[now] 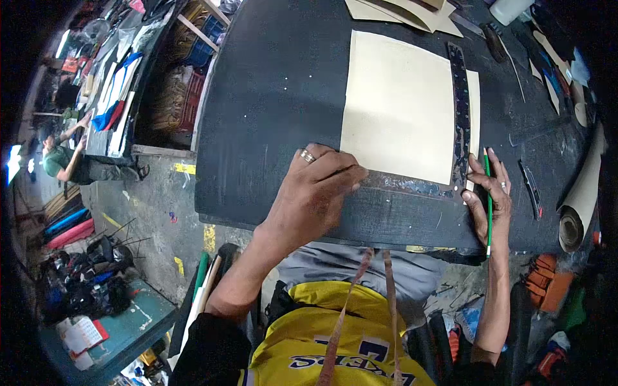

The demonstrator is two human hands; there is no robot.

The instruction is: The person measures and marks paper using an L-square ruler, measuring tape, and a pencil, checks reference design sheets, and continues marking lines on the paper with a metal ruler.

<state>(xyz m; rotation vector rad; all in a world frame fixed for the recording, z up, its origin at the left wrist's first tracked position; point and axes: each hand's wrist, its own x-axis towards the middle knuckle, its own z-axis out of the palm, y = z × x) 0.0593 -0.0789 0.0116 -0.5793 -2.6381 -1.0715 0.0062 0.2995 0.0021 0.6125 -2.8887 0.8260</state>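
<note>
A cream sheet of card [396, 106] lies on the dark worktop. A worn steel square [461, 109] rests along the sheet's right and near edges, its short arm nearest me. My left hand [322, 183], with a ring, is closed at the left end of that short arm, fingers curled at the card's near left corner. At the square's corner, my right hand [492, 199] presses with thumb and fingertips, and a green pencil [490, 206] is tucked between its fingers. A narrow cream strip [474, 112] shows beyond the long arm.
More cream card pieces [412, 13] lie at the far edge. A cutter knife [532, 188] and a roll of card [573, 225] are on the right, with tools and scraps behind them. Another person [64, 157] works at a bench on the far left.
</note>
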